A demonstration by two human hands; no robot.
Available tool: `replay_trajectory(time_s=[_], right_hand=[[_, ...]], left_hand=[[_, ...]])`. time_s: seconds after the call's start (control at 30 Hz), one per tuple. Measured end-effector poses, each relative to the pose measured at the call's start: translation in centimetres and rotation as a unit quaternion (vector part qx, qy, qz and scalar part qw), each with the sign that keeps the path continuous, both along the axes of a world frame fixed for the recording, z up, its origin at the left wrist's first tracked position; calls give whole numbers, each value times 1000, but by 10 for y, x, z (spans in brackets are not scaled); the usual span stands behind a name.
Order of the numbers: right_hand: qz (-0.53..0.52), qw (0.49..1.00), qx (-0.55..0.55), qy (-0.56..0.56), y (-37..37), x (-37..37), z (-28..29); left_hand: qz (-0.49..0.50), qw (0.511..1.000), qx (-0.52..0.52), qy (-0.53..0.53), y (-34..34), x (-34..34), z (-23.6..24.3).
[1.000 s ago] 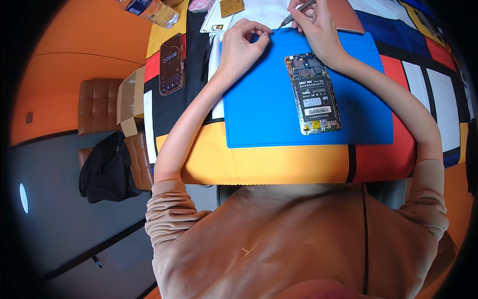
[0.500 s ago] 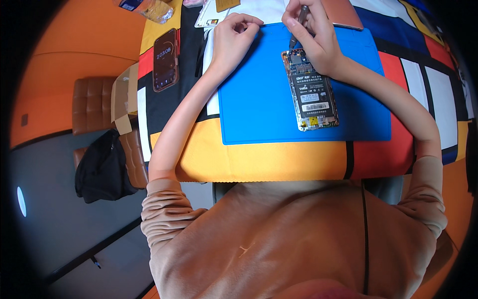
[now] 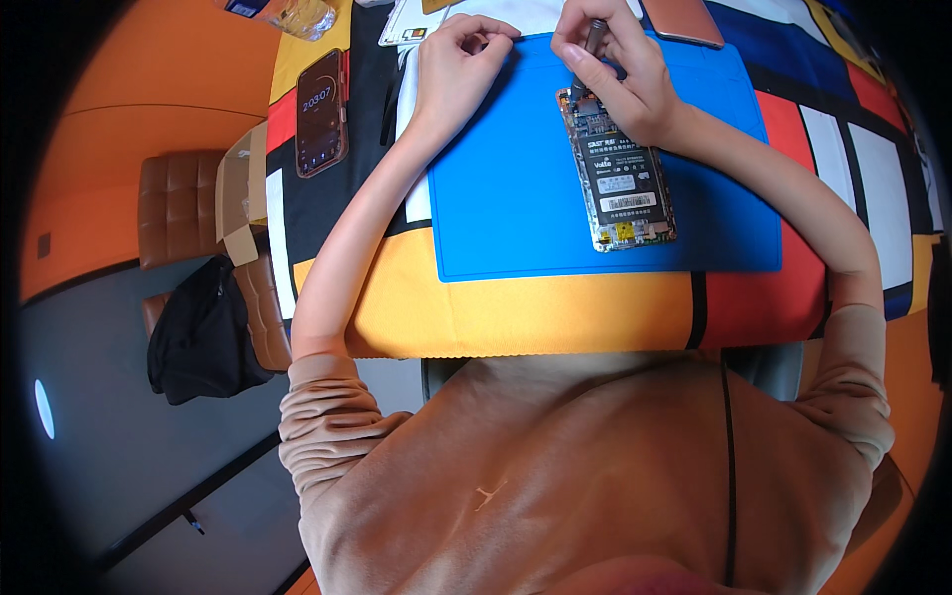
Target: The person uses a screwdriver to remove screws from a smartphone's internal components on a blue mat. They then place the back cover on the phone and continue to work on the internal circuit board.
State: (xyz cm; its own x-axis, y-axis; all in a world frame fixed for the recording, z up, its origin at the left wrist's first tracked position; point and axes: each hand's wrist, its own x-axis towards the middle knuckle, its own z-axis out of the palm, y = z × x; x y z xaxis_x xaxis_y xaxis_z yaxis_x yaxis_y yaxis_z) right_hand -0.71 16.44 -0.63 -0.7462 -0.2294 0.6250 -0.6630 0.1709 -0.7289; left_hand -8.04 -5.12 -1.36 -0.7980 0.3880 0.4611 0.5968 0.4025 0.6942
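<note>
An opened phone [image 3: 620,171], its black battery and bare circuit board showing, lies on a blue work mat [image 3: 506,198]. My right hand [image 3: 635,84] is closed round a slim dark grey screwdriver [image 3: 596,38], held steeply over the phone's far end. The tool's tip meets the board near the far left corner, partly behind my fingers. My left hand [image 3: 456,69] rests at the mat's far left edge, thumb and forefinger pinched together. Anything between those fingertips is too small or hidden to make out.
A second phone [image 3: 322,114] with a lit timer screen lies at the left. Beyond my hands are a white phone-like panel [image 3: 405,24], a clear plastic bottle [image 3: 302,18] and a copper-coloured flat case [image 3: 684,20]. A patterned cloth [image 3: 526,317] covers the table.
The whole view has shifted slightly. My right hand has turned the screwdriver a little, its top end now lower and further left. The left hand keeps its pinch.
</note>
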Motion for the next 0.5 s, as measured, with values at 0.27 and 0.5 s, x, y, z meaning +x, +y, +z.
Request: replay_trajectory(time_s=[0.27, 0.5], right_hand=[[37, 999, -34, 4, 0, -4, -6], [8, 991, 11, 133, 1, -5, 1]], left_hand=[[0, 1000, 1, -1, 0, 0, 1], [12, 1000, -3, -4, 1, 0, 1]])
